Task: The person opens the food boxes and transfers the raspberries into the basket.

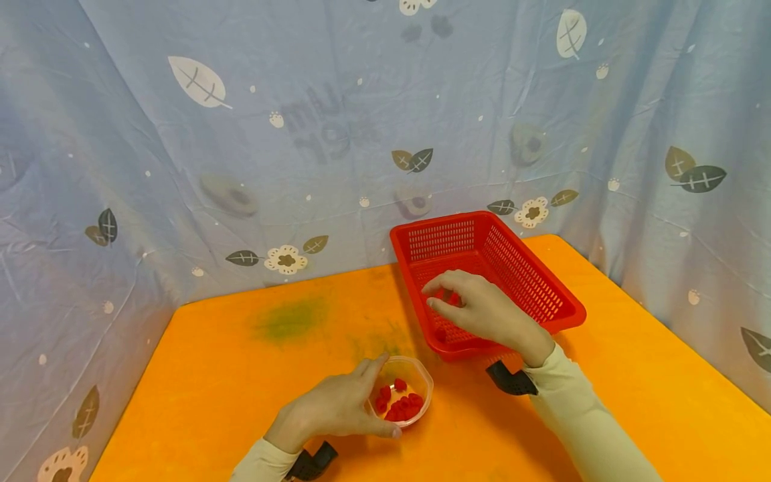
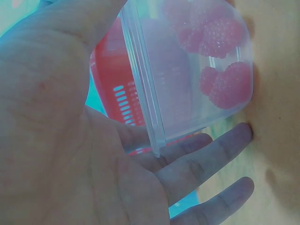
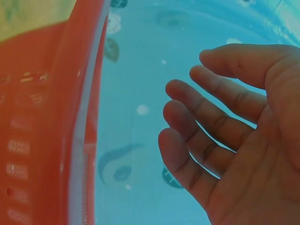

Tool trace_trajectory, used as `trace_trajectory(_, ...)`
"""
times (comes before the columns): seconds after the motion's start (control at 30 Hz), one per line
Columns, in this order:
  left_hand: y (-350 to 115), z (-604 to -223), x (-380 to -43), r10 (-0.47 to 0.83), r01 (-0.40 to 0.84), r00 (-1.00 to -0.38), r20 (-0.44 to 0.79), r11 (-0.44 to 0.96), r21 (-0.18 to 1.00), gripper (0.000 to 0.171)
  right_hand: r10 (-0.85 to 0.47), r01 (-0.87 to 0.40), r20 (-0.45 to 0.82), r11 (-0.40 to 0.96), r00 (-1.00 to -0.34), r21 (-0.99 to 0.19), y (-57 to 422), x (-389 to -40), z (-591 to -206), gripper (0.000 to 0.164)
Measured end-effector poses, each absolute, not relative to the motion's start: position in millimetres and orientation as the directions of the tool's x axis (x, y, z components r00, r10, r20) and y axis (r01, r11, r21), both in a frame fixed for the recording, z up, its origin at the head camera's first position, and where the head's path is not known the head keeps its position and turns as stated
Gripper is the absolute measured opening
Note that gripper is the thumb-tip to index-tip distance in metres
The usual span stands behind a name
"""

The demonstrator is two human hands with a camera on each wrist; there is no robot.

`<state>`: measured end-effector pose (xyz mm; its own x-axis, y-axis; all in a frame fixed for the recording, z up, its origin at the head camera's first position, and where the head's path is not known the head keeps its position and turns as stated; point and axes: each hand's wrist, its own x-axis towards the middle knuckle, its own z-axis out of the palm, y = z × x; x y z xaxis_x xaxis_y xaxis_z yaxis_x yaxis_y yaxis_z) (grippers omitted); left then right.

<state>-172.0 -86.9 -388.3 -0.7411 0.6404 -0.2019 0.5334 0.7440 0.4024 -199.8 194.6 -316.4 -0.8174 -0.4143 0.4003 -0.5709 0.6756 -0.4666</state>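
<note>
A clear plastic container (image 1: 425,385) with several red raspberries (image 1: 405,406) stands on the table. My left hand (image 1: 337,402) spans its left side, with the thumb at the near side and the index finger at the far rim. The left wrist view shows the raspberries (image 2: 229,84) through the container wall, and the lower fingers spread beside it. Over the near part of a red basket (image 1: 415,294), my right hand (image 1: 482,308) hovers with loosely bent fingers. In the right wrist view nothing lies between those fingers (image 3: 180,154). A raspberry (image 1: 441,335) shows inside the basket near its front corner.
The orange table (image 1: 229,381) has green smudges toward the back. A blue patterned curtain (image 1: 337,134) hangs behind it and on both sides. The slotted basket stands at the back right, close to the rear curtain.
</note>
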Motion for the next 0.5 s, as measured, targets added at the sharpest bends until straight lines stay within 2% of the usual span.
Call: trace_trajectory(0.5, -86.6, -387.4, -171.5, 0.639, 0.53, -0.741, -0.208, 0.746, 0.404, 0.119, -0.521, -0.622, 0.342, 0.691, -0.782, -0.369, 169.1, -185.1, -320.5, 0.014)
